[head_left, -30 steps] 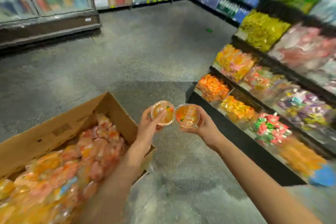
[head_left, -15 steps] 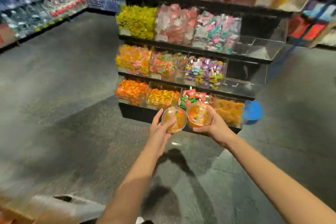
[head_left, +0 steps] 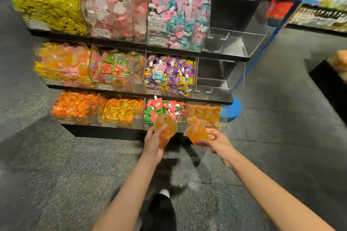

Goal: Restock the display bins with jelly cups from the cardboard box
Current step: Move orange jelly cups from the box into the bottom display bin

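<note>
Between curled fingers of each hand, left hand (head_left: 154,141) and right hand (head_left: 217,141), a round clear-plastic jelly cup (head_left: 165,125) (head_left: 197,134) is gripped; beyond the fingertips, a clear bottom-right bin (head_left: 223,116) is seen.

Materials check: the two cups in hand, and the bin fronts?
Cup in the left hand and cup in the right hand: probably thin clear plastic, since the orange filling shows through. Bin fronts: likely glossy clear acrylic; stock stays visible and the panels catch glare.
</note>
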{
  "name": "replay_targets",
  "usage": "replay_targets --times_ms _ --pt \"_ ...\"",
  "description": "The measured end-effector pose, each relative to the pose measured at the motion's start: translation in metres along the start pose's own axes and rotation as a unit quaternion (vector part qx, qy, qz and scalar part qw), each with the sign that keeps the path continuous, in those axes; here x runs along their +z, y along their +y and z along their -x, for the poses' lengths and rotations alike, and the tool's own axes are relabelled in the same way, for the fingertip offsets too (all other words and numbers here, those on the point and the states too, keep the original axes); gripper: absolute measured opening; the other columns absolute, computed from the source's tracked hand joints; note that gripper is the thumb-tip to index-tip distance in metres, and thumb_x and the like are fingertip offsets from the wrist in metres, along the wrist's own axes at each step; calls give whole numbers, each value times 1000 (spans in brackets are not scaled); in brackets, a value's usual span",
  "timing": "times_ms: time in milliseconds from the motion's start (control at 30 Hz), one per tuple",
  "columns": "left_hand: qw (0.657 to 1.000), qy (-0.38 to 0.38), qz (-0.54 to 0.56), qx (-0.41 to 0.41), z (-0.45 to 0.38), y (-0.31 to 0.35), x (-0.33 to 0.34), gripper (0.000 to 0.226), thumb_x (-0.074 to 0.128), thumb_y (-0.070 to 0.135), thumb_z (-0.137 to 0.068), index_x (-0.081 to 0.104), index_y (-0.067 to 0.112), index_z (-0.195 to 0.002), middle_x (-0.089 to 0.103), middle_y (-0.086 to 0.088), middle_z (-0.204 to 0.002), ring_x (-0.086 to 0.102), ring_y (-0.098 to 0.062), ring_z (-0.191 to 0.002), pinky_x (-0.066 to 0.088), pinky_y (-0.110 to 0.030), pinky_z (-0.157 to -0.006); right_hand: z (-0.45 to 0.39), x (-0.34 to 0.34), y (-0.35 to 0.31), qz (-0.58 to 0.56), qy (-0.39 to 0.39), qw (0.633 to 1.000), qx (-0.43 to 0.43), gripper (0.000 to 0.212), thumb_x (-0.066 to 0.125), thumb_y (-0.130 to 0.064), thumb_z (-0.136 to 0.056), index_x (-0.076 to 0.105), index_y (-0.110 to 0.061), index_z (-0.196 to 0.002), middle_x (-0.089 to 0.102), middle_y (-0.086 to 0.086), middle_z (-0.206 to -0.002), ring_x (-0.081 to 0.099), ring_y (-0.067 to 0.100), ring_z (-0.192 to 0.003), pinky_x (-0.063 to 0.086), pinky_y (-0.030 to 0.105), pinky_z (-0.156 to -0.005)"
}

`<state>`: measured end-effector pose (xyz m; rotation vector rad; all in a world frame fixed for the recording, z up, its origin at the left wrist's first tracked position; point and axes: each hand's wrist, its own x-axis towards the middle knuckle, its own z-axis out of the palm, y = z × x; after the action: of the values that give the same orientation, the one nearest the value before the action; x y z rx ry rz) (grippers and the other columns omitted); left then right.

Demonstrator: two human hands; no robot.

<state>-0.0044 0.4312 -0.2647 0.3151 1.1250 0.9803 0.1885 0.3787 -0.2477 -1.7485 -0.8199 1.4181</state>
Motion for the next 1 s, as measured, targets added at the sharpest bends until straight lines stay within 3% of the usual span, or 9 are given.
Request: replay_targets --times_ms 133,267,367,433,567,733,800,900,1000 --pt "998 43 32 -34 -77 -5 32 36 62 10 -88 50 11 -123 58 -11 -112 59 -21 -94 57 -26 -63 -86 -27 3 -40 31 997 52 38 75 -19 -78 59 -12 -113 69 13 -110 68 31 -96 55 26 -64" --pt "996 72 6 -48 -149 -27 49 37 65 16 -87 52 14 -121 57 -13 -123 59 -24 -106 59 -32 -72 -162 -46 18 -93 68 989 90 50 69 -12 -84 47 -6 -129 69 5 -92 61 16 -62 51 18 -48" --pt "994 89 0 -61 -195 -52 61 37 64 19 -88 52 17 -123 59 -11 -120 61 -25 -106 60 -30 -67 -217 -58 46 -133 96 979 117 55 70 -9 -84 45 -7 -132 65 14 -105 61 13 -61 52 19 -51" --pt "992 101 13 -68 -223 -72 68 36 60 19 -91 49 16 -125 62 -10 -112 63 -26 -99 57 -32 -68 -252 -65 65 -153 110 974 124 41 71 -5 -82 53 -16 -117 64 15 -110 59 12 -62 51 20 -54" --pt "996 74 -36 -37 -263 -116 77 29 55 26 -95 47 30 -123 66 -1 -99 66 -21 -89 53 -33 -79 -309 -81 99 -157 110 971 144 35 78 -13 -75 60 -18 -105 64 4 -92 53 14 -67 39 18 -44" --pt "994 71 -44 -77 -283 -170 89 23 57 19 -94 52 35 -109 66 -5 -99 66 -27 -90 57 -31 -73 -340 -120 133 -231 -23 965 125 37 64 -6 -76 54 -18 -110 60 6 -97 59 13 -67 50 22 -51" --pt "993 74 -44 -83 -287 -192 95 21 57 18 -94 53 30 -111 65 -9 -104 66 -28 -88 59 -29 -68 -344 -139 144 -254 -76 959 106 41 58 3 -81 52 -17 -116 60 7 -110 64 17 -85 57 32 -67" --pt "994 57 -52 -73 -295 -222 108 20 56 16 -94 53 21 -114 63 -13 -111 65 -31 -95 59 -27 -63 -356 -169 159 -186 -168 967 39 62 74 -10 -64 53 -12 -122 57 9 -122 56 26 -108 47 48 -91" --pt "994 50 -49 -81 -305 -245 122 24 56 13 -93 49 16 -116 60 -15 -112 62 -36 -102 59 -27 -61 -369 -195 172 -107 -160 979 64 65 79 -16 -61 56 -12 -121 58 12 -126 54 28 -111 40 40 -94"
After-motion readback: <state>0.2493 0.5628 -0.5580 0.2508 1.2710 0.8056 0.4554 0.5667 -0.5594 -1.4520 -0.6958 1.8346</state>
